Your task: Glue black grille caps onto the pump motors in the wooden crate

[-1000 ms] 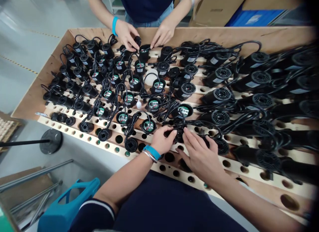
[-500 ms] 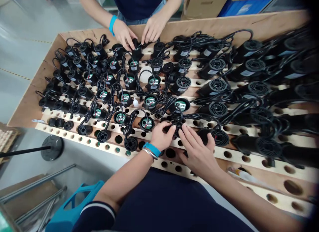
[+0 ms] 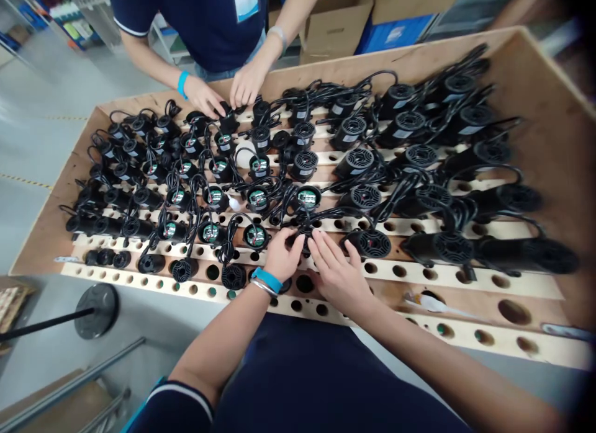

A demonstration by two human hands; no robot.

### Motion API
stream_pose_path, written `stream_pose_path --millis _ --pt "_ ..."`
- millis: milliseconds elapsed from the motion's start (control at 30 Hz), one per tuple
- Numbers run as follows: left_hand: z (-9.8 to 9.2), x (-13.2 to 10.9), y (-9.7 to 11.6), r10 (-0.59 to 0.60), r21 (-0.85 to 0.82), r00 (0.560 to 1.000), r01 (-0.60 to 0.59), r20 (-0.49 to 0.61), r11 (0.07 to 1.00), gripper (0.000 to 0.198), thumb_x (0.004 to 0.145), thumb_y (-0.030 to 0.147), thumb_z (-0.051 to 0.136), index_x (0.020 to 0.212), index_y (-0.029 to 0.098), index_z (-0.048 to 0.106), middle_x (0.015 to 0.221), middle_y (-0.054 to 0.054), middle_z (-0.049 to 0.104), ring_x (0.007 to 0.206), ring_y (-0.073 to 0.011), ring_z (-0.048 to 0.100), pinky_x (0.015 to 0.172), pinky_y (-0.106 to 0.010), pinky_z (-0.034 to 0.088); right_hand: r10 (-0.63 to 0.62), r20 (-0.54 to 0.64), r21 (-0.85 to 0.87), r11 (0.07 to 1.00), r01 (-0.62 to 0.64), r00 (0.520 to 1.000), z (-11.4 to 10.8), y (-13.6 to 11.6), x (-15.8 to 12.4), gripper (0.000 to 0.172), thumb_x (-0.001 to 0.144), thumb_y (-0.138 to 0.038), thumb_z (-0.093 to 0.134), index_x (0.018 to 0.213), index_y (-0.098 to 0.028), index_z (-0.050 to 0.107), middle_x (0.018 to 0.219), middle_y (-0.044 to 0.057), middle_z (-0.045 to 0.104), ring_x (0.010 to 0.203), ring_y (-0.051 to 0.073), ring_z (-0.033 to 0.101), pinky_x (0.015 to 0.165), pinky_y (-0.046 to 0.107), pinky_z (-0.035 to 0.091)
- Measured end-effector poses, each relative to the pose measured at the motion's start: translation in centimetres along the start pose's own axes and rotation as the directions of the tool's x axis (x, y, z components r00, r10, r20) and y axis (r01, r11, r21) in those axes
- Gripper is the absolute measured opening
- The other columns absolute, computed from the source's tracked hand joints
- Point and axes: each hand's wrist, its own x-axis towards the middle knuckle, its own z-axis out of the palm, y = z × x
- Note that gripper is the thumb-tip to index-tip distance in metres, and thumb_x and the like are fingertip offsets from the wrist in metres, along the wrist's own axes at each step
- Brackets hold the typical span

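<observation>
In the head view, a black cylindrical housing stands in the near part of the wooden rack, partly hidden by my fingers. My left hand closes on its left side with thumb and fingers. From the right, my right hand presses its fingers together against the same piece. Just behind is an open housing showing a green circuit board. Another open housing sits to the left of my hands. A housing with a slotted cap lies to the right.
Several more black housings with coiled cables fill the wooden tray. A co-worker's hands handle a housing at the far side. A white dropper bottle lies at the near right, and another white bottle stands among the housings.
The view has shifted, so more of the tray's right end and the co-worker's body show. Both my hands stay at the same housing, with little visible movement.
</observation>
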Motion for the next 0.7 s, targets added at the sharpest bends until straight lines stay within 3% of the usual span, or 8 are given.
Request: stream_pose_path --millis 100,200,300,367,467,700 --pt "0.0 -0.3 0.3 0.051 0.078 0.998 -0.048 -0.034 0.996 0.024 0.089 0.034 0.050 0.096 0.015 0.062 0.094 -0.008 0.068 0.090 -0.0187 0.064 0.085 -0.036 0.053 -0.003 -0.005 -0.018 1.000 0.003 1.000 0.3 0.0 0.0 0.052 0.088 -0.020 0.043 0.138 -0.005 0.040 0.147 0.016 0.033 0.136 0.024 0.030 0.112 0.047 0.011" --pt "-0.3 -1.2 1.0 0.178 0.260 0.981 -0.153 -0.077 0.954 0.034 0.089 0.031 0.046 0.115 0.012 0.058 0.123 -0.015 0.060 0.117 -0.0239 0.054 0.103 -0.043 0.043 -0.017 -0.018 -0.028 0.999 0.016 1.000 0.4 0.1 0.1 0.050 0.087 -0.018 0.042 0.136 -0.004 0.043 0.147 0.016 0.034 0.135 0.025 0.031 0.112 0.050 0.010" --pt "-0.5 -2.3 1.4 0.364 0.563 0.923 -0.368 0.125 0.740 0.047 0.086 0.018 0.041 0.132 0.009 0.047 0.142 -0.016 0.046 0.135 -0.0261 0.038 0.111 -0.046 0.034 -0.023 -0.048 -0.035 0.999 0.022 0.999 0.2 0.0 0.3 0.048 0.087 -0.016 0.038 0.133 -0.003 0.046 0.145 0.016 0.038 0.133 0.025 0.033 0.112 0.051 0.008" --pt "-0.5 -2.8 1.3 0.382 0.661 0.884 -0.459 0.270 0.594 0.054 0.081 0.012 0.039 0.135 0.004 0.043 0.144 -0.017 0.044 0.138 -0.0264 0.034 0.112 -0.045 0.034 -0.018 -0.067 -0.037 0.999 0.016 0.998 0.2 -0.1 0.4 0.048 0.087 -0.014 0.036 0.133 -0.003 0.047 0.144 0.015 0.040 0.133 0.025 0.034 0.113 0.050 0.007" --pt "-0.3 -3.1 0.9 0.363 0.723 0.879 -0.466 0.311 0.510 0.061 0.077 0.013 0.042 0.137 0.000 0.039 0.147 -0.019 0.039 0.138 -0.0266 0.033 0.112 -0.043 0.034 -0.004 -0.078 -0.027 1.000 0.002 0.997 0.3 -0.3 0.4 0.048 0.088 -0.014 0.035 0.133 -0.002 0.046 0.144 0.015 0.040 0.133 0.024 0.033 0.112 0.049 0.008" --pt "-0.3 -3.0 0.8 0.341 0.779 0.886 -0.447 0.315 0.441 0.064 0.077 0.020 0.043 0.139 0.006 0.037 0.149 -0.015 0.036 0.139 -0.0252 0.031 0.112 -0.053 0.029 -0.002 -0.078 0.025 1.000 0.004 0.997 0.8 -0.2 0.1 0.052 0.086 -0.017 0.036 0.135 -0.001 0.042 0.145 0.017 0.038 0.135 0.025 0.030 0.110 0.052 0.014"
